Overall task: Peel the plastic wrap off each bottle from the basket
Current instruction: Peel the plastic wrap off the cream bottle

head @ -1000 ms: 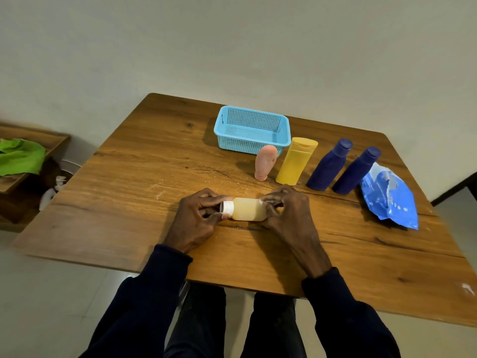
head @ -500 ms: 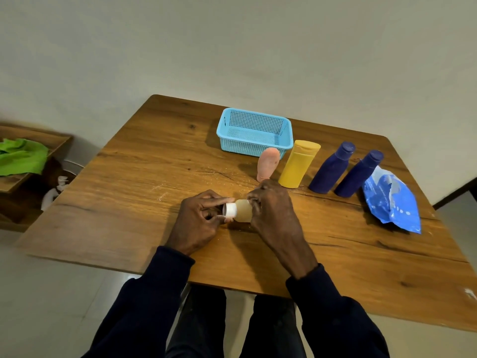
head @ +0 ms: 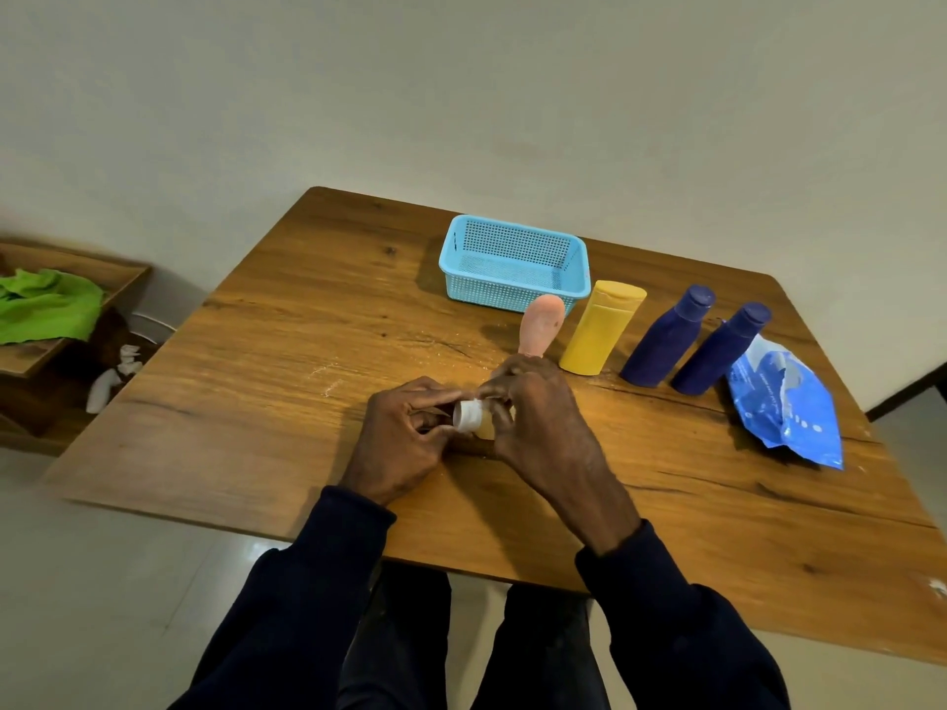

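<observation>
I see a wooden table [head: 287, 381] with clear grain, scuffed and faintly sheened. The basket [head: 492, 292] is perforated plastic. The yellow bottle [head: 599, 330] and the dark blue bottle [head: 666, 340] beside it look like smooth, matt plastic. The blue pouch [head: 789, 407] is glossy, crinkled film, and the green cloth [head: 46, 310] looks soft.

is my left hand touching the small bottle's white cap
Touching: head view shows the left hand pinching the white cap of the small bottle.
</observation>
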